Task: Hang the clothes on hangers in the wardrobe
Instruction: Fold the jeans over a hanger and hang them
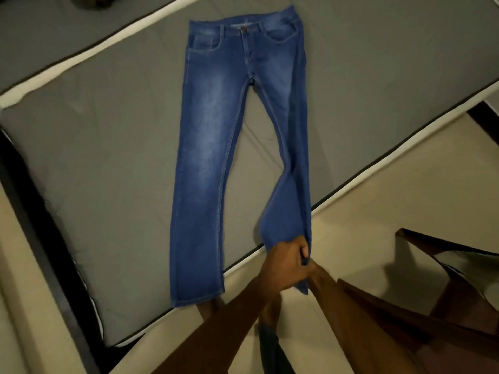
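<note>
Blue jeans lie flat on grey mattress, frame centre. Left hand fist-grips one leg's hem, lower right. Right hand mostly hidden behind it; grip unclear.

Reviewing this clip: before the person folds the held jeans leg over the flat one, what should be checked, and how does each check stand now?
1. Hem gripped: ok, the left hand holds the hem of the jeans; the right hand is mostly hidden behind it.
2. Other leg flat: ok, it lies smooth on the mattress.
3. Waistband flat, front up: ok, button showing.
4. Held leg untwisted: not ok, it is bunched and folded lengthwise.
5. Hanger at hand: cannot tell, none in view.
</note>
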Available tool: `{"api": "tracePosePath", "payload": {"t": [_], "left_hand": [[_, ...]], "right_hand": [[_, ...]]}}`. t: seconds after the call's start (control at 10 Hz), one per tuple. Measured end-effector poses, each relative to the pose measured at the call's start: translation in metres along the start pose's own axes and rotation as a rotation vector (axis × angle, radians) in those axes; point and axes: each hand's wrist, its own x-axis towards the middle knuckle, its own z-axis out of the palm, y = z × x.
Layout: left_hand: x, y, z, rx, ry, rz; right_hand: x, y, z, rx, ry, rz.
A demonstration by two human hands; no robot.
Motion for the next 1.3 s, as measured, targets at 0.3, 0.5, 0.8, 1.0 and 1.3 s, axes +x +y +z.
{"api": "tracePosePath", "payload": {"t": [0.3, 0.5, 0.8, 1.0, 1.3], "left_hand": [[0.002, -0.031, 0.027, -0.342, 0.094, -0.106], [0.017, -0.077, 0.004, -0.250, 0.525, -0.420], [-0.005, -0.085, -0.004, -1.045, 0.034, -0.501], [-0.022, -0.114, 0.020, -0.535, 0.092, -0.471], [-0.011, -0.103, 0.067, -0.420, -0.059, -0.425]], "right_hand": [[-0.039, -0.041, -0.017, -0.943, 0.156, -0.034], [-0.040, -0.046, -0.020, -1.389, 0.132, -0.135], [-0.043, -0.044, -0.031, -1.260, 0.476, -0.314], [-0.031, -0.047, -0.047, -1.686, 0.719, -0.386], [-0.016, -0.099, -0.056, -1.827, 0.885, -0.403]]}}
